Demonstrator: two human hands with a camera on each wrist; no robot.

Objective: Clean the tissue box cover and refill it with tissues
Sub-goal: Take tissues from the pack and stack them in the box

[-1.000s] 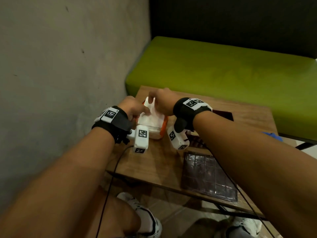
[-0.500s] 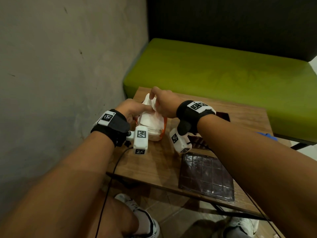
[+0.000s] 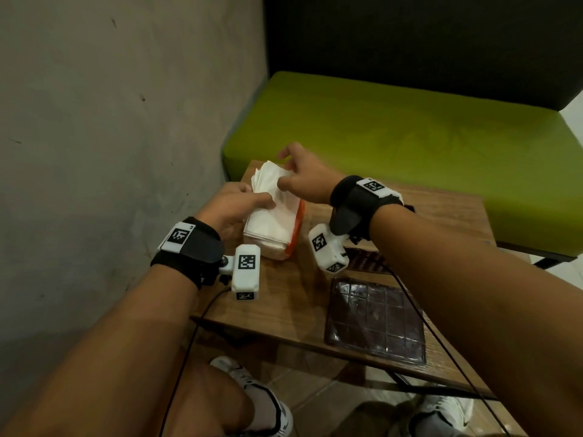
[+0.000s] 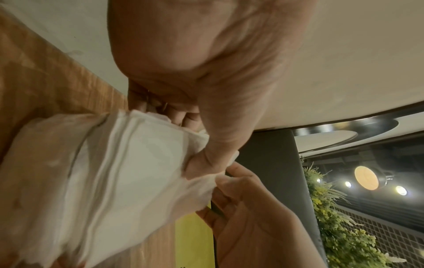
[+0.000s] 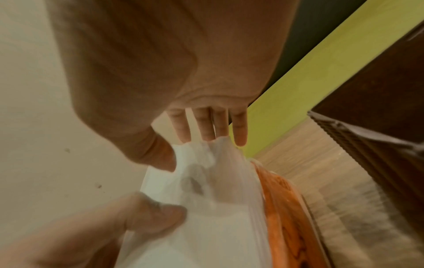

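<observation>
A stack of white tissues [image 3: 268, 212] stands in a clear plastic wrapper with orange print [image 3: 296, 225] on the wooden table [image 3: 284, 304]. My left hand [image 3: 252, 198] grips the stack from the left, thumb across its front and fingers behind, as the left wrist view shows [image 4: 183, 137]. My right hand [image 3: 284, 171] pinches the wrapper's open top edge between thumb and fingers [image 5: 185, 150]. The top of the stack sticks out of the wrapper. The dark brown tissue box cover lies apart: a flat panel [image 3: 375, 323] near the front edge, its body [image 5: 378, 117] behind my right wrist.
A grey wall [image 3: 110, 152] runs close along the table's left side. A green bench seat [image 3: 394, 130] with a dark backrest stands behind the table. My knees and shoes [image 3: 262, 402] are below the front edge. Cables hang from both wrist cameras.
My right hand has risen and moved back, drawing the wrapper's edge away. More of the tissue stack's top now shows above my left hand's grip.
</observation>
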